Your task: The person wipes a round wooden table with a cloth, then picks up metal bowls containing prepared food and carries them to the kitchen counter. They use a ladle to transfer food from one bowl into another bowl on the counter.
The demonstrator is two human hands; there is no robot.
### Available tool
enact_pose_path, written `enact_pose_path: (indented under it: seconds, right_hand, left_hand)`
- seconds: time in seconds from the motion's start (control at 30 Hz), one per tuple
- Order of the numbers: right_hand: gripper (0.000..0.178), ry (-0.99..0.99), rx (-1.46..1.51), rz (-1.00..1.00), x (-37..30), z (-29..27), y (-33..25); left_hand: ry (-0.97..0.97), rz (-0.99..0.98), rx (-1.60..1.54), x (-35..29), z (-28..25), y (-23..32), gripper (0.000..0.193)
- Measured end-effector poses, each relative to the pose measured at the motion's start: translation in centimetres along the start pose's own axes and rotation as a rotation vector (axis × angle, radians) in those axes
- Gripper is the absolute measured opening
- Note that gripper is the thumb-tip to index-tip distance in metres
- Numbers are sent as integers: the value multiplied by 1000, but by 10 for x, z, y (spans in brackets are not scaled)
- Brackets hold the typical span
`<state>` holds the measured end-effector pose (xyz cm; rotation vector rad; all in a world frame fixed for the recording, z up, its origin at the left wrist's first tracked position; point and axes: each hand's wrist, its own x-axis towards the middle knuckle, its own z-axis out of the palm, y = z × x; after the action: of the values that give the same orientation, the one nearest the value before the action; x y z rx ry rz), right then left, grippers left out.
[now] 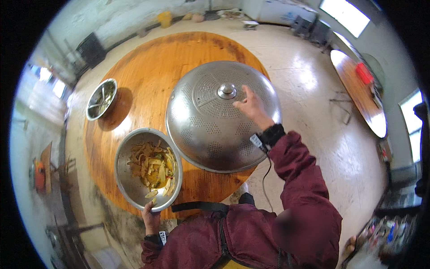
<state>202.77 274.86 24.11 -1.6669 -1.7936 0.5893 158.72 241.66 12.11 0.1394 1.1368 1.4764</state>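
My left hand (151,217) is closed on the near rim of a metal bowl (127,190), which holds sliced yellowish food (156,168) in some liquid. The bowl is at the near left part of the round wooden table (148,76). To its right a large perforated metal dome cover (192,123) sits on the table; what lies under it is hidden. Above the cover, just right of its round knob (227,91), my right hand (251,106) reaches with fingers apart and nothing in them.
A smaller metal bowl (112,92) with utensils and some greens stands at the table's left edge. Away to the right is an oval tabletop (358,94) bearing a red item (364,73). A yellow bucket (165,19) stands by the far wall. A cable (265,188) hangs from my right wrist.
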Motion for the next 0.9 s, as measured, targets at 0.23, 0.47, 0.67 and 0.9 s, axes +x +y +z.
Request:
enact_pose_path:
  seconds: [0.23,0.47,0.67,0.9]
  right_hand:
    - [70,-215,-165,-244,106,69,42]
    - [47,-164,-134,-398,143,76,27]
    - [52,12,191,-108,148,-115,122]
    - [42,371,373,299,-18,-360,190]
  left_hand:
    - [165,62,-240,-62,53,-81,41]
    - [420,77,-181,-87,51,-80,35]
    - [454,139,5,-89,50,-112,26]
    - [386,126,72,-75,65,-99,8]
